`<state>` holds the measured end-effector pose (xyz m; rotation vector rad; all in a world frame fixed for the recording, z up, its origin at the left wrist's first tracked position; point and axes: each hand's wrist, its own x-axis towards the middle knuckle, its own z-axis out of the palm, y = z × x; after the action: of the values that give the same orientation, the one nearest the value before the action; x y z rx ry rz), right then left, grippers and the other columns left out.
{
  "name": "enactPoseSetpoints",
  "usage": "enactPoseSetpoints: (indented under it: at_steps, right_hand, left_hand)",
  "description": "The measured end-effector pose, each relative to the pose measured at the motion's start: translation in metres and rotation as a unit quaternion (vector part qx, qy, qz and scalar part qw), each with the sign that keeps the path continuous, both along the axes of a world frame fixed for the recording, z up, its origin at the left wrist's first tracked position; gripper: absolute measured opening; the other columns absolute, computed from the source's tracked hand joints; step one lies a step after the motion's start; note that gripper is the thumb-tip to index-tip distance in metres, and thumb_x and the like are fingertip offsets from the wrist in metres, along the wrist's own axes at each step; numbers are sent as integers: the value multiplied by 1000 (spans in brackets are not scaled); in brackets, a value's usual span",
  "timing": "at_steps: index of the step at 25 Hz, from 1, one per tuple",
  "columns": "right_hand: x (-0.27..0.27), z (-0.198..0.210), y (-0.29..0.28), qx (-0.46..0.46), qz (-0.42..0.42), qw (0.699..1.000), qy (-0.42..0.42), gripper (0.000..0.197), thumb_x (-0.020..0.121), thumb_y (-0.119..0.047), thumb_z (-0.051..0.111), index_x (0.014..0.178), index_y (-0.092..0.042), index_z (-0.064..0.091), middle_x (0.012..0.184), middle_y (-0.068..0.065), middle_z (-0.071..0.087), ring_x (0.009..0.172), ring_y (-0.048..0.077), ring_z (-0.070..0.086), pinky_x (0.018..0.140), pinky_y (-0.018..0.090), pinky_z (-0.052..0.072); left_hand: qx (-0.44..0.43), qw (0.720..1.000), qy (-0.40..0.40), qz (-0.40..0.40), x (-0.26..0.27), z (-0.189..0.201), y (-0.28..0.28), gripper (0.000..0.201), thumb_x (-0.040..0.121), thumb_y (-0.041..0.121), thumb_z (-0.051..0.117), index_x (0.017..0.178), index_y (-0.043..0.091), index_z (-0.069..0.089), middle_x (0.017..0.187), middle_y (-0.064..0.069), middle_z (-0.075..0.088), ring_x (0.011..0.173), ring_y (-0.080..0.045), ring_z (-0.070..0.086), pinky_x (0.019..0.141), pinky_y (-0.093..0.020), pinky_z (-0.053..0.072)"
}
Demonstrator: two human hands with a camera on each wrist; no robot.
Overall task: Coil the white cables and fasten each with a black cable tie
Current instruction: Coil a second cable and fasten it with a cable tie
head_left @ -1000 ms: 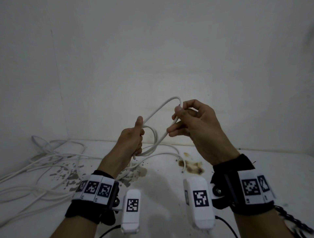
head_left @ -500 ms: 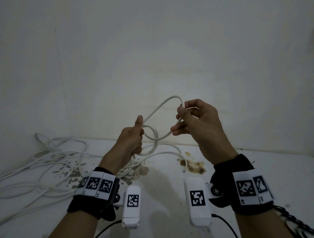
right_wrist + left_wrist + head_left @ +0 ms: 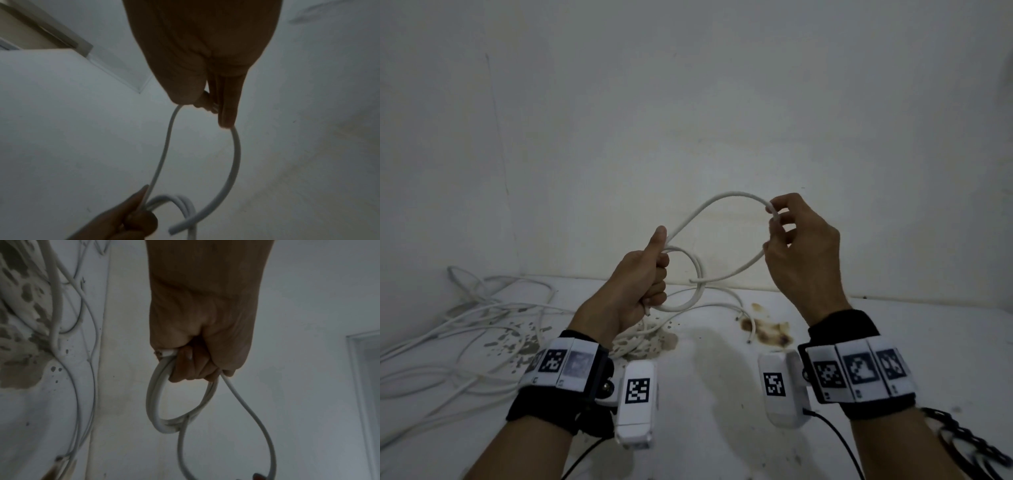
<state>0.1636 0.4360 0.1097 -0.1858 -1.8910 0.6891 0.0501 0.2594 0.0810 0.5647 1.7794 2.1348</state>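
Note:
My left hand (image 3: 650, 274) grips a small coil of white cable (image 3: 697, 274) in its fist, thumb pointing up; the left wrist view shows the coil (image 3: 156, 410) hanging below the curled fingers. From the fist a larger loop (image 3: 722, 198) arcs up and right to my right hand (image 3: 777, 222), which pinches it between thumb and fingertips. In the right wrist view the cable (image 3: 236, 154) curves down from the pinch to a free end (image 3: 174, 230) by the coil. No black cable tie is in view.
A tangle of loose white cables (image 3: 465, 325) lies on the white surface (image 3: 722, 411) at the left, against the wall corner. Brown stains (image 3: 767, 332) mark the surface below my hands. A dark chain-like cord (image 3: 962, 442) lies at the lower right.
My right hand has moved right and away from the left, widening the upper loop. The left hand keeps its grip on the coil, nearly still.

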Motion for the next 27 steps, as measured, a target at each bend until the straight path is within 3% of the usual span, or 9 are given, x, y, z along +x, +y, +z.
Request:
enactPoseSetpoints:
  at_steps: [4,7,10,12,13,15,19,23,27]
  right_hand:
    - [-6,-14,10,-24,-93,995,10,26,97,-8,54,112,-28,62,88,4,69,68,24,64,65,33,53]
    - [-13,-27,3,-175,20,984,13,26,95,-4,55,103,-27,64,86,3,71,72,23,69,67,38,60]
    - [-21,-27,-7,-418,174,890,56,18,95,1,57,99,-15,65,88,13,69,79,26,69,71,37,63]
    - [-20,-20,-5,-504,200,835,90,7,96,0,59,94,-7,63,88,15,66,77,25,66,71,32,62]
    - [-20,-18,-2,-520,198,824,102,7,96,0,59,92,-5,62,87,15,65,76,25,64,69,31,61]
    - [-18,-15,4,-506,160,839,118,11,96,-1,58,89,-7,62,85,12,64,69,26,63,63,31,59]
    - [-17,-17,7,-475,98,861,152,10,97,-4,57,91,-11,58,84,11,65,56,21,61,53,29,55]
    - [-23,-25,8,-569,144,806,76,11,99,-7,53,109,-5,59,82,7,64,60,20,64,44,24,43]
    - [-23,-24,-3,-607,221,763,6,14,102,-16,55,101,-3,59,84,11,64,49,13,67,39,19,43]
  left_hand:
    - [39,995,-35,-79,6,5,-4,49,86,63,52,62,23,35,47,9,15,35,-6,12,36,-20,14]
    - [74,990,-46,-108,13,6,5,49,85,62,52,59,24,36,45,10,15,33,-5,12,35,-19,12]
    - [79,993,-30,-81,16,3,14,50,88,63,50,62,24,34,48,8,14,37,-7,11,36,-20,15]
    - [64,996,-3,-58,16,1,17,50,85,65,51,64,23,35,51,7,13,40,-9,11,38,-21,17]
    - [59,997,3,-54,16,0,17,49,81,67,52,65,23,35,53,6,13,41,-10,11,38,-22,18]
    - [49,997,6,-60,15,-2,18,49,77,67,52,66,23,37,55,5,13,42,-10,11,38,-22,19]
    - [13,997,14,-70,16,-5,20,48,87,64,49,66,23,36,57,4,12,44,-11,10,42,-24,14]
    - [69,992,-35,-100,20,-8,22,48,85,65,51,64,23,36,50,8,14,39,-7,11,38,-22,13]
    - [155,980,-81,-100,20,-3,24,50,93,61,45,62,22,37,41,10,17,32,-5,13,33,-19,15]
